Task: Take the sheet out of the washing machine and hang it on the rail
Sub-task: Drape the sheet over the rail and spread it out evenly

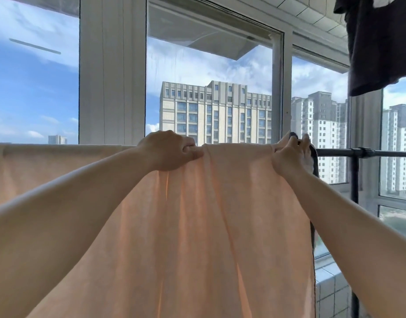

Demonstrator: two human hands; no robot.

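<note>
A peach-coloured sheet [208, 226] with a dark edge trim hangs over a dark horizontal rail [339, 152] in front of the window. It drapes down towards me and stretches along the rail to the far left. My left hand [167, 150] grips a bunch of the sheet at the top of the rail. My right hand [291, 154] pinches the sheet's right edge, by the dark trim, also at rail height. The washing machine is out of sight.
The rail's dark upright post [354, 180] stands at the right, with bare rail beyond it. A dark garment [380, 42] hangs from above at the top right. White window frames [112, 70] and a tiled sill [330, 283] lie behind the rail.
</note>
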